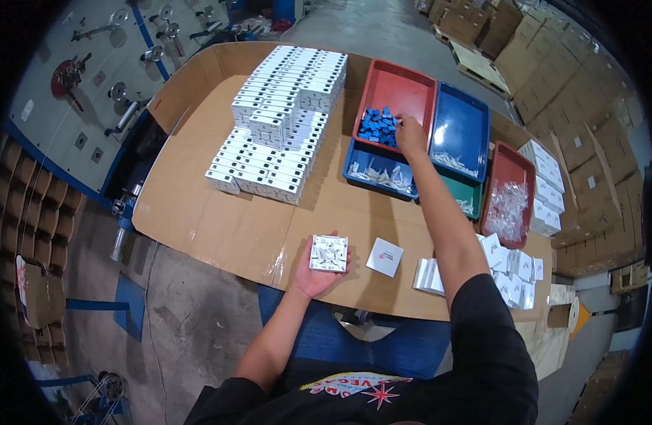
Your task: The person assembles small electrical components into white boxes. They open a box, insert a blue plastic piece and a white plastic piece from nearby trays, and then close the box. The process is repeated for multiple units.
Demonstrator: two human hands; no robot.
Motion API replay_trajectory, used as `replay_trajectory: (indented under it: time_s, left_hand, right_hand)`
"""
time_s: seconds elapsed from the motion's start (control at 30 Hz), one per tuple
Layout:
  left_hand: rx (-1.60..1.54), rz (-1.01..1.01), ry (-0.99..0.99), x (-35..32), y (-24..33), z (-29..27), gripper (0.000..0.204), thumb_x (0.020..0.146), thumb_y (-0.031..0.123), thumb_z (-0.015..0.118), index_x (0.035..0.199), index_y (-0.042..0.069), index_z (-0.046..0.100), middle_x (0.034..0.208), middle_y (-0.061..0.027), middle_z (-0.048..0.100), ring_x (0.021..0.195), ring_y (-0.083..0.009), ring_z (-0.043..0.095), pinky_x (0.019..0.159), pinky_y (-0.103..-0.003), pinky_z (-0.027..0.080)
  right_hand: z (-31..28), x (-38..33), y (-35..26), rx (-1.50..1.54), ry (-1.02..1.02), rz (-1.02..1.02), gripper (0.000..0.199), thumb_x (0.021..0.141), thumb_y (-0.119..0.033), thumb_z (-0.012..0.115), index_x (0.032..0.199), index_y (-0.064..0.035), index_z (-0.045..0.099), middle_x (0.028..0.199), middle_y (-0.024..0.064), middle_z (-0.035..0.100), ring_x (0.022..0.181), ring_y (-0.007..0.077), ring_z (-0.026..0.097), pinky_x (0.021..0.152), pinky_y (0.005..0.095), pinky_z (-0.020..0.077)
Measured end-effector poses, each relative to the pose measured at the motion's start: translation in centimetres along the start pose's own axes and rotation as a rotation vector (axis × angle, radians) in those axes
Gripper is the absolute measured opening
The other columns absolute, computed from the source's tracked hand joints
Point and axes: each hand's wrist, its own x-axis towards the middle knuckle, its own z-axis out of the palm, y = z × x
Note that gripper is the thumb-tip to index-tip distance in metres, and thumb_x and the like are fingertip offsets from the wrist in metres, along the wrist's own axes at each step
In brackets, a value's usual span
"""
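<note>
A big brown cardboard sheet [220, 219] is covering the table, and everything here is placed from it.

On the left and far part of the cardboard sheet, a big pile of white boxes [280, 120] is sitting in neat rows.

At the near edge of the cardboard sheet, the left hand [317, 273] is lying palm up. Its fingers are curling a little around a square white part [329, 253], and the part is resting flat on the palm. The hand is holding it loosely, not squeezing it.

Just to the right of that, a small white card [384, 256] is lying flat on the cardboard sheet, near the hand but not touching it.

Farther back, a red tray [404, 88] is sitting on the cardboard sheet with a heap of small blue pieces [378, 126] inside. The right hand [411, 134] is reaching far out, and its fingers are bending down and touching the blue pieces. I cannot tell if it is pinching one.

To the right of the red tray, a blue tray [464, 120] is sitting. Past it, another red tray [514, 166] is holding clear plastic bits [509, 205].
</note>
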Motion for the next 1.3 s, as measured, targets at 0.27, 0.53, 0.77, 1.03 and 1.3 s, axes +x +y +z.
replay_trajectory:
  time_s: [0.27, 0.53, 0.77, 1.03, 1.3]
  left_hand:
    - [-0.060, -0.025, -0.018, -0.1, 0.1, -0.1, 0.068, 0.104, 0.064, 0.040, 0.153, 0.018, 0.046, 0.142, -0.0209, 0.058, 0.126, -0.0383, 0.059, 0.101, -0.058, 0.050]
    - [-0.020, -0.025, -0.073, 0.0, 0.6, -1.0, 0.067, 0.104, 0.065, 0.041, 0.154, 0.019, 0.046, 0.144, -0.0183, 0.057, 0.130, -0.0366, 0.057, 0.103, -0.058, 0.049]
    - [-0.010, -0.003, -0.015, -0.2, 0.3, -0.4, 0.067, 0.104, 0.065, 0.040, 0.153, 0.019, 0.048, 0.139, -0.0214, 0.060, 0.121, -0.0391, 0.062, 0.099, -0.056, 0.051]
    - [0.061, 0.014, -0.025, -0.4, 0.0, -0.1, 0.065, 0.102, 0.065, 0.042, 0.151, 0.023, 0.050, 0.139, -0.0218, 0.058, 0.120, -0.0384, 0.061, 0.098, -0.056, 0.051]
    - [0.116, 0.075, 0.012, -1.5, -3.3, 4.7, 0.064, 0.103, 0.066, 0.040, 0.153, 0.026, 0.048, 0.144, -0.0201, 0.056, 0.130, -0.0400, 0.055, 0.104, -0.061, 0.047]
  right_hand:
    - [2.9, 3.6, 1.1, -0.082, -0.122, -0.093, 0.026, 0.092, -0.015, 0.067, 0.118, -0.0131, 0.071, 0.118, 0.0159, 0.068, 0.110, 0.0377, 0.067, 0.091, 0.0490, 0.0549]
    - [1.4, 1.9, 0.4, 0.041, -0.018, -0.194, 0.022, 0.094, -0.012, 0.066, 0.115, -0.0074, 0.068, 0.110, 0.0169, 0.070, 0.104, 0.0375, 0.068, 0.087, 0.0478, 0.0544]
    - [-6.8, -4.2, -3.8, 0.450, 0.006, -0.287, 0.028, 0.089, -0.003, 0.072, 0.117, -0.0057, 0.066, 0.105, 0.0146, 0.071, 0.092, 0.0295, 0.071, 0.074, 0.0386, 0.0553]
    - [-18.6, -15.0, -8.0, 0.604, 0.127, -0.317, 0.038, 0.087, 0.005, 0.073, 0.123, -0.0061, 0.067, 0.103, 0.0111, 0.071, 0.089, 0.0203, 0.071, 0.073, 0.0301, 0.0577]
    - [-22.5, -24.2, -9.1, 1.282, -0.018, 0.176, 0.029, 0.101, -0.008, 0.067, 0.128, 0.0012, 0.064, 0.104, 0.0134, 0.075, 0.082, 0.0121, 0.069, 0.068, 0.0257, 0.0548]
